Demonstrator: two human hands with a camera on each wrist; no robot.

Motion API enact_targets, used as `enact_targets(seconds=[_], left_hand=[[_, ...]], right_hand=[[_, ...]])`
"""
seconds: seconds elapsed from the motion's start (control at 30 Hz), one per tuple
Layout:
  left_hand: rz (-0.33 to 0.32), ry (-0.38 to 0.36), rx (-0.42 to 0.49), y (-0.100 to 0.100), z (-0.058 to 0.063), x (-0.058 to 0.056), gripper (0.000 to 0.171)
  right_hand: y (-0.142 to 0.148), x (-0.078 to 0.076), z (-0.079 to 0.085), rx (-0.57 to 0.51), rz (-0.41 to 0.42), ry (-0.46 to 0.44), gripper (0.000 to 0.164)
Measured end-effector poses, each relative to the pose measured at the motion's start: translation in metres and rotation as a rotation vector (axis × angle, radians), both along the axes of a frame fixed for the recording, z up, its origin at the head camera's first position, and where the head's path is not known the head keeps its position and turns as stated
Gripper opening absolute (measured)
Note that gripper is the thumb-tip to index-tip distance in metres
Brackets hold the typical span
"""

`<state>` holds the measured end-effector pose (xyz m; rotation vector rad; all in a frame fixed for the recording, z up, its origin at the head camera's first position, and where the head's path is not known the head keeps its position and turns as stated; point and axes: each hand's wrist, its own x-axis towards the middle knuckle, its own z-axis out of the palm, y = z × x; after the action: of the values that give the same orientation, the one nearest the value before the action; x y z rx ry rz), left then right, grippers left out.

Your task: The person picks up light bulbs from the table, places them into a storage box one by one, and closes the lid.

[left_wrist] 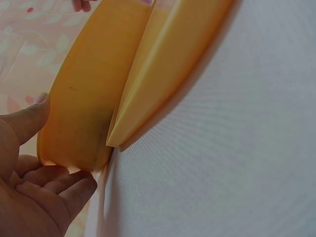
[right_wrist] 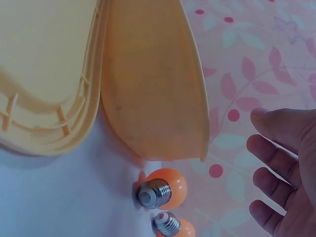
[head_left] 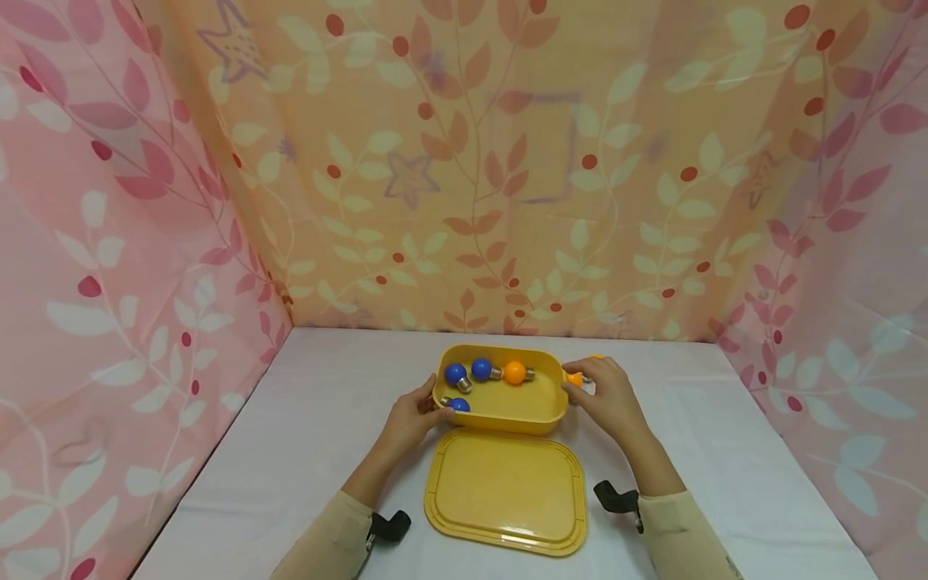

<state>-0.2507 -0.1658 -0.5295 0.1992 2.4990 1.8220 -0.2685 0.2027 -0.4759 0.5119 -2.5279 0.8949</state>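
A yellow plastic box (head_left: pixel 507 424) without its lid stands on the table. Three bulbs with blue globes, one of them a blue bulb (head_left: pixel 455 373) at the back left, lie inside with an orange bulb (head_left: pixel 514 372). My left hand (head_left: pixel 408 420) holds the box's left end, thumb on the front side and fingers at the end wall. Close to the right end is my right hand (head_left: pixel 612 399), its fingers spread and apart from the box, holding nothing. Beside that end lie two more bulbs, a nearer orange bulb (right_wrist: pixel 173 190) and another orange bulb (right_wrist: pixel 183 228), partly behind the right hand in the head view.
The yellow lid (head_left: pixel 506 491) lies flat on the table just in front of the box. A white cloth (head_left: pixel 304 419) covers the table. Patterned curtains (head_left: pixel 464 201) stand at the back and both sides. Black wrist mounts (head_left: pixel 616 497) stick out from the sleeves.
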Motion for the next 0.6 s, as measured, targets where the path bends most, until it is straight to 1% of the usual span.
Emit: enact_targets(seconds=[0.23, 0.4, 0.5, 0.6], left_hand=[[0.005, -0.013, 0.005, 0.002, 0.000, 0.001, 0.084], [0.001, -0.012, 0.014, 0.001, -0.001, 0.000, 0.084], [0.004, -0.015, 0.016, 0.001, -0.001, 0.000, 0.084], [0.002, -0.009, 0.020, 0.000, 0.000, -0.001, 0.084]], right_hand=[[0.009, -0.004, -0.012, -0.015, -0.056, -0.008, 0.033], [0.013, -0.008, -0.023, -0.016, -0.118, 0.000, 0.035], [0.014, -0.011, -0.029, -0.024, -0.168, -0.024, 0.037], [0.015, -0.014, -0.035, -0.044, -0.217, -0.082, 0.038]])
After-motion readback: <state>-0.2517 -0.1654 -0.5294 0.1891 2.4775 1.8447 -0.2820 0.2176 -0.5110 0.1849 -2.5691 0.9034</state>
